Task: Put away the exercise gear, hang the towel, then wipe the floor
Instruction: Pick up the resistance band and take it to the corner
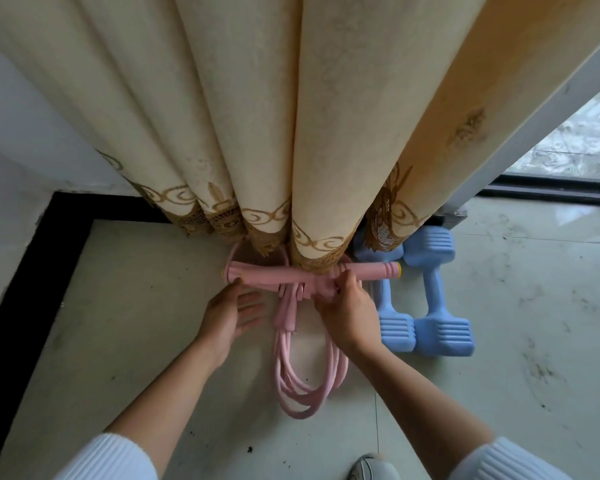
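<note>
At curtain [291, 133] hem the pink bar [257, 273] lay sideways w/ right grip [347, 310] clamped on its middle, left grip [229, 313] open just beside it.

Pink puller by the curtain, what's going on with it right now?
A person is handling the puller on the floor at the foot of the curtain. The right hand grips the middle of its bar, where the tubes gather. The left hand is open, with its thumb against the bar. The tubes lie looped on the floor. Two blue dumbbells lie just to its right.
</note>
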Motion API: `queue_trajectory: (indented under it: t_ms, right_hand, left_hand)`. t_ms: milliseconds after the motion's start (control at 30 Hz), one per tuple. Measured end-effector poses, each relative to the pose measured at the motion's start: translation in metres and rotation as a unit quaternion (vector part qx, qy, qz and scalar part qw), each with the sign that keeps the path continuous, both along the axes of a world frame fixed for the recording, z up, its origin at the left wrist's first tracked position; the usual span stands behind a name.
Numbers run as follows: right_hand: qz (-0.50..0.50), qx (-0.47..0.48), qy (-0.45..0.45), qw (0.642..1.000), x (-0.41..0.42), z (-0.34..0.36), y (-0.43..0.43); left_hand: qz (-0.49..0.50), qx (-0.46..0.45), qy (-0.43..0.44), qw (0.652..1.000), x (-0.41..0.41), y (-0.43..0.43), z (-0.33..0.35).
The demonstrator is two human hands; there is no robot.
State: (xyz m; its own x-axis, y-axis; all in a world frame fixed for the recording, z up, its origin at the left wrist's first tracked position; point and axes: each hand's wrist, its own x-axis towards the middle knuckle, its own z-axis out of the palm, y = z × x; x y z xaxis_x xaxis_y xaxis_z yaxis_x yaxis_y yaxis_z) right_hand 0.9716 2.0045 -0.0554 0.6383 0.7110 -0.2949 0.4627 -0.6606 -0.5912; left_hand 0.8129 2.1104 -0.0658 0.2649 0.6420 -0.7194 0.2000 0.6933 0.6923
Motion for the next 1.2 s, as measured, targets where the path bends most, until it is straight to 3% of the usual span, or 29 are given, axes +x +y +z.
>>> queue_trajectory:
  t_ms: [67, 200, 367, 533, 900, 1033, 1200]
  right_hand:
    - [0.003, 0.000, 0.004, 1.000, 0.006, -0.006, 0.007]
    - [0.049, -0.030, 0.005, 0.998, 0.010, -0.012, 0.001]
    - [0.059, -0.048, 0.006, 0.997, 0.012, 0.029, -0.017]
    - [0.097, -0.098, 0.018, 0.990, -0.001, 0.151, -0.040]
    - [0.246, -0.085, -0.008, 0.965, -0.077, 0.512, -0.082]
    - [0.296, -0.085, -0.017, 0.951, -0.105, 0.594, -0.115]
    - [0.399, -0.075, -0.032, 0.913, -0.126, 0.642, -0.160]
  left_hand:
    - [-0.021, 0.052, 0.024, 0.998, 0.007, 0.001, -0.002]
    - [-0.156, 0.123, 0.140, 0.970, 0.008, -0.003, -0.012]
    - [-0.191, 0.162, 0.206, 0.946, 0.002, -0.010, 0.031]
    - [-0.197, 0.187, 0.213, 0.939, -0.020, -0.037, 0.153]
    - [-0.201, 0.239, 0.280, 0.908, -0.085, -0.143, 0.511]
    - [-0.165, 0.258, 0.315, 0.898, -0.113, -0.202, 0.596]
    - [-0.076, 0.268, 0.352, 0.893, -0.135, -0.281, 0.655]
